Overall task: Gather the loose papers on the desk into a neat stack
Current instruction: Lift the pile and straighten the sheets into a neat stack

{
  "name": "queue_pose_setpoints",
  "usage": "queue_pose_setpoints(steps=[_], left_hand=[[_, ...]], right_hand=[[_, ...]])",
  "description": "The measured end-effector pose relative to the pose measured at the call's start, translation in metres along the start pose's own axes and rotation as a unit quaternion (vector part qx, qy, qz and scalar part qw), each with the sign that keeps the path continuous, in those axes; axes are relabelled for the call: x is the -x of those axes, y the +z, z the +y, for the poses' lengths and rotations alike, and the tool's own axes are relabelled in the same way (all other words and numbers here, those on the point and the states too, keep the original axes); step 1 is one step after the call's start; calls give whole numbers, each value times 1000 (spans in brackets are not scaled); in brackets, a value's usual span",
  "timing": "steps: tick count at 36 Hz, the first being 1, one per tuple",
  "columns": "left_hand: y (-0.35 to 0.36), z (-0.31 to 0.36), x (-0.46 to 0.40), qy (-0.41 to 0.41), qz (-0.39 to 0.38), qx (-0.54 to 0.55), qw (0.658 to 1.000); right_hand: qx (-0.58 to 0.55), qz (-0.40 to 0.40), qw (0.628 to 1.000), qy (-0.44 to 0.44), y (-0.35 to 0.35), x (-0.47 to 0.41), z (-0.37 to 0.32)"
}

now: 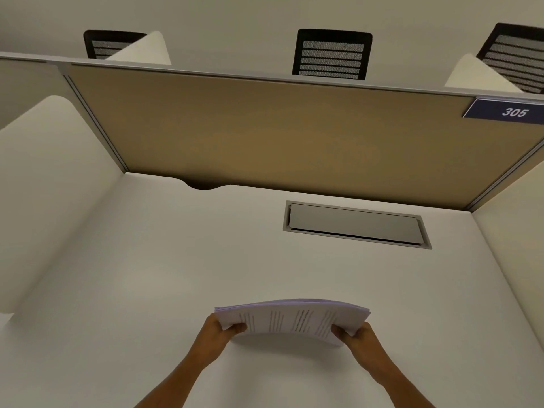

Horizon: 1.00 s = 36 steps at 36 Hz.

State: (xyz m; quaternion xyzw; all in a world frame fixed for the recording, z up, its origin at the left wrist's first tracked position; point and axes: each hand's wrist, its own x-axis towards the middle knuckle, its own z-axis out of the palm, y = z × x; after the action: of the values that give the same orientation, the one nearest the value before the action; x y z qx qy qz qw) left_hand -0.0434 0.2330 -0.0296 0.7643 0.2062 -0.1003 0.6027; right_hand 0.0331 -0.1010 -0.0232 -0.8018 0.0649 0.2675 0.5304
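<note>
White desk point(147, 290) fills the lower view, walled at the back by a tan partition panel point(265, 128) and at both sides by white dividers. Blue number plate point(513, 112) reading 305 sits at the panel's upper right corner. Grey cable hatch point(354, 223) is set flush in the desk near the back, right of centre; a curved cutout shows at the back edge to its left. Three black mesh chair backs rise behind the panel, the left and right ones partly masked by dividers. Stack of papers point(291, 319) is held near the front edge of the desk, centred between the hands, printed side towards the camera, bowed upward in the middle. Sheet edges are fanned slightly at the top; lines of text are visible but unreadable. Whether the lower edge touches the desk cannot be told. Left hand point(219, 331) clasps the stack's left end, thumb on the front face. Right hand point(357, 334) clasps the right end likewise. Fingers behind the sheets are hidden. Both forearms run in from the bottom edge, converging upward, cut off below the elbows.
</note>
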Motion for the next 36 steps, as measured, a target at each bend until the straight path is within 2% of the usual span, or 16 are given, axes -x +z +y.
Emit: queue_pose_setpoints(steps=[5, 13, 18, 21, 23, 25, 27, 29, 32, 36], left_hand=[[1, -9, 1, -32, 3, -32, 999], [-1, -8, 0, -36, 2, -35, 999], [-16, -11, 2, -36, -35, -26, 998], [-30, -7, 5, -69, -74, -44, 994], [-43, -4, 6, -104, -68, 16, 992], [-55, 1, 8, -129, -29, 89, 987], [-62, 12, 10, -98, 20, 94, 991], [-61, 31, 12, -20, 33, 14, 999], [-47, 62, 11, 112, -29, -103, 988], [-14, 102, 8, 181, -99, -149, 967]], right_hand=[[20, -11, 1000, 11, 1, -1, 6], [85, -22, 996, 2, -2, -8, 8], [171, -57, 983, -43, -13, -9, -24], [246, -70, 963, -83, -25, -8, -56], [298, -77, 945, -115, -33, -8, -80], [351, -77, 924, -133, -39, -8, -103], [410, -74, 896, -153, -42, -7, -124], [463, -72, 866, -175, -41, -4, -144], [525, -64, 826, -195, -35, 3, -170], [597, -58, 768, -224, -20, 13, -196]])
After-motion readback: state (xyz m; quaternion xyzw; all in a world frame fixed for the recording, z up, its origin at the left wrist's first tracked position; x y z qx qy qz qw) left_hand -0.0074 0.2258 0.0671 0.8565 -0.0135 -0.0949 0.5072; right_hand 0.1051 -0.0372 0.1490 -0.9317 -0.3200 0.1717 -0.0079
